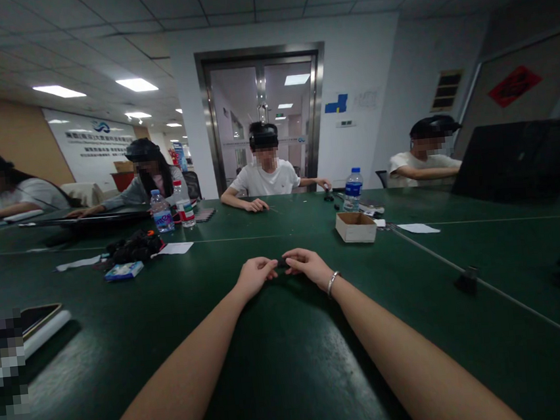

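Observation:
Both my hands meet over the middle of the green table (257, 384). Between their fingertips is a small dark object (282, 262), too small and dim to tell its kind. My left hand (257, 275) pinches it from the left with thumb and fingers. From the right, my right hand (309, 266) pinches the other side of it, a silver bracelet (333, 283) on that wrist. Much of the object is hidden by my fingers.
A small open box (356, 230) and a water bottle (353, 190) stand beyond my right hand. Left are two bottles, a heap of black gear (132, 247), a blue packet (124, 271) and a phone (37, 319). A black clip (467, 279) lies right. Several people sit around the table.

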A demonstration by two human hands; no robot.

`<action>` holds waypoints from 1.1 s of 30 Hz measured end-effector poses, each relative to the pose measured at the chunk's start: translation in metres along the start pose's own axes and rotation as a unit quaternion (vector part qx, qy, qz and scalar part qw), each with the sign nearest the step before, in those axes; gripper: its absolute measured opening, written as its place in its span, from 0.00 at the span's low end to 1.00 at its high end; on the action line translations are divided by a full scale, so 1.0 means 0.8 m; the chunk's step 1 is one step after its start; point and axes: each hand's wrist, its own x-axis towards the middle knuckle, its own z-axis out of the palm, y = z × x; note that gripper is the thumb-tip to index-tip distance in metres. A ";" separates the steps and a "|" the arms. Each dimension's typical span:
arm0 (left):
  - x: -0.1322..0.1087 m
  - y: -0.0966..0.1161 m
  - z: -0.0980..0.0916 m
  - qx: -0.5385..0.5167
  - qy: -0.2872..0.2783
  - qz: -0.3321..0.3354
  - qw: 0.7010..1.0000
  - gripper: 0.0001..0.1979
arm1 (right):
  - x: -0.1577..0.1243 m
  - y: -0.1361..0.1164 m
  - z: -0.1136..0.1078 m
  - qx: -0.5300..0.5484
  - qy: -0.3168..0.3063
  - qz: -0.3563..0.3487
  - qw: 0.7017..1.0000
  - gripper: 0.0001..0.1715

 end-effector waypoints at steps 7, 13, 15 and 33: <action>-0.001 0.002 -0.001 0.001 0.003 -0.007 1.000 0.20 | -0.001 -0.001 -0.001 -0.010 -0.005 -0.006 1.000 0.19; 0.001 0.002 0.000 0.007 0.004 -0.010 1.000 0.21 | 0.000 0.000 -0.001 -0.004 -0.004 -0.016 1.000 0.19; 0.002 0.001 0.000 0.004 0.005 -0.013 1.000 0.22 | 0.000 0.001 -0.001 0.000 -0.004 -0.018 1.000 0.19; -0.001 0.008 -0.004 0.046 0.023 -0.021 0.998 0.25 | -0.002 -0.005 -0.001 0.001 -0.011 0.000 1.000 0.20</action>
